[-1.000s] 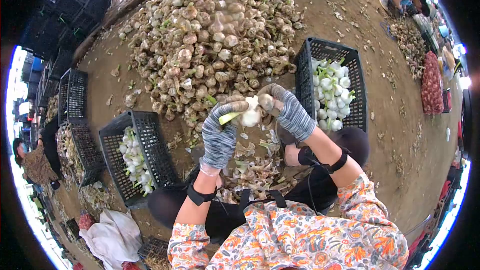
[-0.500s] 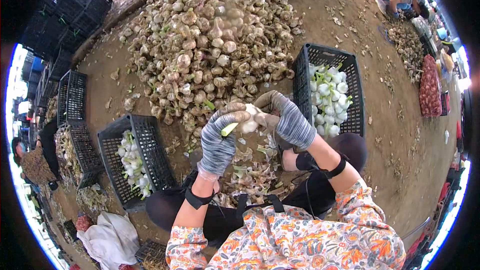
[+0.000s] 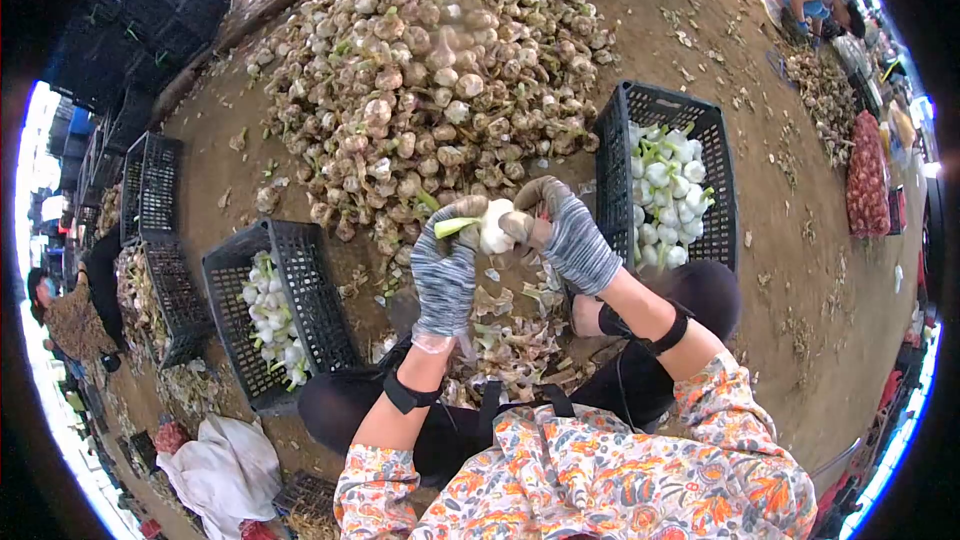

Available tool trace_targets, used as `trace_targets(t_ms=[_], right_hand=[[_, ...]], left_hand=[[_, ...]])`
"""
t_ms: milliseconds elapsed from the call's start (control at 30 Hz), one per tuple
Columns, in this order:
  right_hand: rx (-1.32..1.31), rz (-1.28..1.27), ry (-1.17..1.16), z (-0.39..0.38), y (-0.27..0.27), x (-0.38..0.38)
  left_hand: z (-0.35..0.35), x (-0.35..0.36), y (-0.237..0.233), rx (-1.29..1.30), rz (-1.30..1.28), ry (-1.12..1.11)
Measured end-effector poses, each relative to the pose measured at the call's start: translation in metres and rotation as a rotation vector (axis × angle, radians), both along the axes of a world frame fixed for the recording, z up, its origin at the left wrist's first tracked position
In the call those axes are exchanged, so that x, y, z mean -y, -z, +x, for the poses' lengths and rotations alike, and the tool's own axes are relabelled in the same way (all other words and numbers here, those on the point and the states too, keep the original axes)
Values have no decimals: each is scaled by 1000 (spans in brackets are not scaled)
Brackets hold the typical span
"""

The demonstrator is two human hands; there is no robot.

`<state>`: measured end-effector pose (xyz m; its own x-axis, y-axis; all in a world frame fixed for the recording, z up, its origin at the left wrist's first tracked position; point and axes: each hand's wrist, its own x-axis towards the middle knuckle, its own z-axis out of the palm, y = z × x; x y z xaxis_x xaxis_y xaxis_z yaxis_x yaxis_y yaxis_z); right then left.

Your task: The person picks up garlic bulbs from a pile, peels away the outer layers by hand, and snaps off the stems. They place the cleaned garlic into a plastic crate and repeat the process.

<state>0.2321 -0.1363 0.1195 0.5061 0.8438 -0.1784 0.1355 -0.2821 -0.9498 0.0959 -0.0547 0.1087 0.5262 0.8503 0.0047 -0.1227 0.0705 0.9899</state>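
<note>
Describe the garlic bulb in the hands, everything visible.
The garlic bulb is white and clean-looking, with a short pale green stem stub. It lies roughly sideways, stem toward the gloved left hand, which grips that side; the gloved right hand pinches the other end. It is held in the air above a litter of peelings.

Bare brown packed-dirt floor [image 3: 800, 280] strewn with dry husks [image 3: 690, 40] runs out on every side; black plastic lattice crates [image 3: 150, 0] stand stacked at the far left, daylight glaring in beyond them.
</note>
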Motion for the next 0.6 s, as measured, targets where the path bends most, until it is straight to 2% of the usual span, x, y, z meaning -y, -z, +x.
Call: trace_targets(t_ms=[33, 100, 233, 267, 333, 367, 400, 433, 500, 600], right_hand=[[-4, -4, 3, 2, 3, 1], [-341, 114, -51, 7, 5, 1], [-460, 122, -15, 8, 4, 4], [-341, 125, -29, 10, 3, 2], [-344, 74, -27, 5, -5, 1], [-342, 26, -22, 3, -9, 0], [-6, 88, -32, -2, 0, 1], [-260, 81, -33, -1, 7, 1], [-221, 55, -72, 5, 17, 4], [243, -184, -88, 11, 39, 8]], left_hand=[[-1, 0, 0, -7, -55, 5], [-3, -1, 1, -20, -90, 5], [-3, -2, 3, -10, -74, -6], [-3, -2, 3, -11, -75, -7], [0, -1, -1, -47, 145, -41], [-1, 0, -6, -41, 144, -34], [-2, 1, -13, -191, 423, -62], [-1, 3, -16, -330, 698, -83], [0, 2, -7, -91, 473, -87], [-3, -4, 9, -42, 18, -76]])
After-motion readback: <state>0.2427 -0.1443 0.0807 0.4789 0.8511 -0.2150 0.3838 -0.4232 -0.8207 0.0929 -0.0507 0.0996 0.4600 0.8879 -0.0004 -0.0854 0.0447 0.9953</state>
